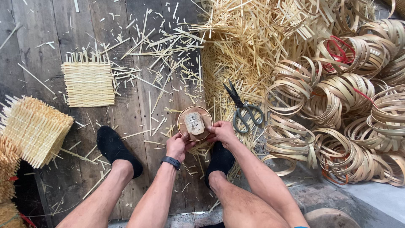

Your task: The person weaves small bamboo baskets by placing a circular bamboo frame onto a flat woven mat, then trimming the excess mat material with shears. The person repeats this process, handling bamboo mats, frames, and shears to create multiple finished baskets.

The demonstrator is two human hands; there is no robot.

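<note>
While both hands pinch the bamboo ring (194, 123) from either side, left hand (177, 146), right hand (222, 131), we keep its woven piece (194, 123) facing up.

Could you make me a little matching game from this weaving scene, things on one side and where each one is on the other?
Things:
1. scissors
2. flat woven square
3. small round hoop
4. coiled strip rings

Places:
a. held in both hands
b. heaped at the right
c. on the floorboards, upper left
d. lying on loose straw, just right of the hands

Pairs: 1-d, 2-c, 3-a, 4-b
</note>
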